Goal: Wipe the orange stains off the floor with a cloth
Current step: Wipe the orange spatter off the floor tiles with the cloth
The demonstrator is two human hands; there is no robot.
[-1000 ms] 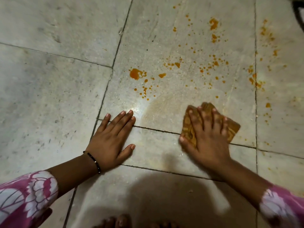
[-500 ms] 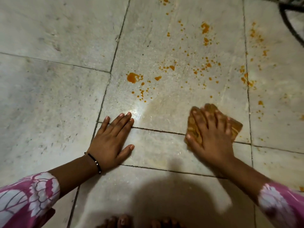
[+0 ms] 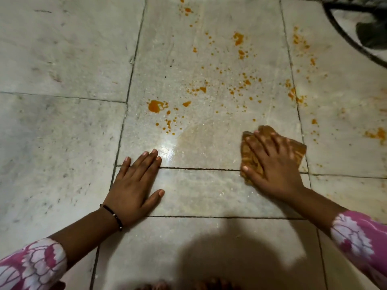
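Note:
Orange stains point(image 3: 155, 106) speckle the pale stone floor point(image 3: 62, 126), with more splashes further back point(image 3: 238, 38) and on the right tile point(image 3: 377, 133). A folded cloth point(image 3: 297, 148), soaked orange-brown, lies flat on the floor to the right. My right hand point(image 3: 272, 164) presses down on it with fingers spread and straight. My left hand point(image 3: 134, 185) rests flat on the floor to the left, palm down, holding nothing. A faint wet smear point(image 3: 201, 139) lies between my hands.
A dark curved metal frame and a dark round object point(image 3: 370, 36) sit at the top right corner. Dark grout lines point(image 3: 123, 130) run between the tiles. My shadow and toes point(image 3: 209, 283) show at the bottom edge.
My right hand has slid the cloth slightly to the right along the grout line. The view has tilted, showing more stains on the right. My left hand has stayed planted.

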